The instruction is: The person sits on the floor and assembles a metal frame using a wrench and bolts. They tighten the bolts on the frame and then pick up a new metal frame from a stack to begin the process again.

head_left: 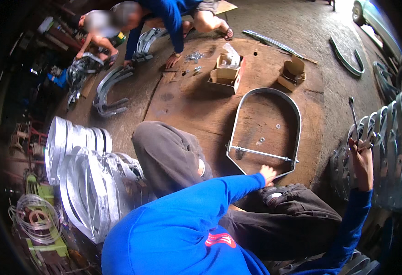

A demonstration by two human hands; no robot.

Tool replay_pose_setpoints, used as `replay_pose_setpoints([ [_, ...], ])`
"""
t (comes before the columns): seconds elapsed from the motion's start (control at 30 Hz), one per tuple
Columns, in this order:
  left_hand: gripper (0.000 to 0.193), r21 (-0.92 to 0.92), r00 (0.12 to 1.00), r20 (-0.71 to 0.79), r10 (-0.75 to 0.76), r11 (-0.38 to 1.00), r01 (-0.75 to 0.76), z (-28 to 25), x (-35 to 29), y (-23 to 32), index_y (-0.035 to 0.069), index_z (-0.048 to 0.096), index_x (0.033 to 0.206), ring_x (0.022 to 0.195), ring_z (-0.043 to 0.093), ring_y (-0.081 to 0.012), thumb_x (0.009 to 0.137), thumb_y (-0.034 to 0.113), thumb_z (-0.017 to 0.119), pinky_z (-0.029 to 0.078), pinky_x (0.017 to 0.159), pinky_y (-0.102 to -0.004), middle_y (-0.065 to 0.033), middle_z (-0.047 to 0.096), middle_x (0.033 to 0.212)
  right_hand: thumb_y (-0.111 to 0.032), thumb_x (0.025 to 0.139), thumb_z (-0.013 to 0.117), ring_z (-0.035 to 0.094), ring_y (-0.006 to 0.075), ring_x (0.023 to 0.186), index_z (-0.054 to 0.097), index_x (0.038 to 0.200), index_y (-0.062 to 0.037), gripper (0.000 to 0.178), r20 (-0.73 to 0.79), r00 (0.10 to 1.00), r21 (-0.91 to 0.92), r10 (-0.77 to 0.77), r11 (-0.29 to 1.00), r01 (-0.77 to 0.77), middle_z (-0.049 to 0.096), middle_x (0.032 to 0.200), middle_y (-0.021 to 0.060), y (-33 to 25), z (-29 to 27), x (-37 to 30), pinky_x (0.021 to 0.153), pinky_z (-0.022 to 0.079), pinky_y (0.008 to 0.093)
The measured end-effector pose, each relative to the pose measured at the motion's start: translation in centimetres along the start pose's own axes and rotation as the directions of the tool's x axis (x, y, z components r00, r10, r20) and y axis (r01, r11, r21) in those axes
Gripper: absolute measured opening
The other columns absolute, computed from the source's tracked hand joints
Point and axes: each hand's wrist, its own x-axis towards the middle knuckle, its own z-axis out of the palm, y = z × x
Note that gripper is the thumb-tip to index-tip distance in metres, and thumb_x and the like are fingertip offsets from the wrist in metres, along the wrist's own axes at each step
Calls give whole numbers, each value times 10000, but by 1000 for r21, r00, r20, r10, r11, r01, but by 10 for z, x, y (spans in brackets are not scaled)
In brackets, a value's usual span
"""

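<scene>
A metal strap bracket, arched at the far end and angled at the near end, lies on the plywood board in front of me. A threaded rod with nuts crosses it between its two sides. My left hand is closed on the bracket's near edge, its fingers partly hidden. Off to the right, my right hand is raised, closed round a wrench that points away from me. A second shiny metal piece shows at the same fingers; its kind is unclear. Loose washers lie inside the bracket.
Two cardboard boxes and small hardware sit on the plywood board. Finished-looking brackets stand in rows at left and right. Two people crouch at the far left among curved straps. A vehicle stands far right.
</scene>
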Motion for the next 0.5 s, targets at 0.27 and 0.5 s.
replay_pose_setpoints([
  [0.27, 194, 270, 999, 4, 44, 962, -43, 37, -52, -62, 139, 732, 868, 968, 619, -271, 859, 213, 553, 422, 843, -467, -71, 668, 975, -449, 978, 598, 294, 74, 590, 431, 688, -61, 512, 100, 995, -66, -28, 997, 35, 323, 606, -43, -2, 17, 1, 498, 228, 318],
  [0.5, 240, 346, 991, 35, -132, 931, 111, 24, -55, -72, 155, 748, 973, 1049, 597, -243, 897, 222, 530, 380, 905, -496, -44, 688, 1009, -459, 956, 619, 335, 96, 569, 478, 695, 6, 552, 77, 995, -178, -56, 982, 69, 367, 569, -12, -5, 6, -15, 491, 283, 350],
])
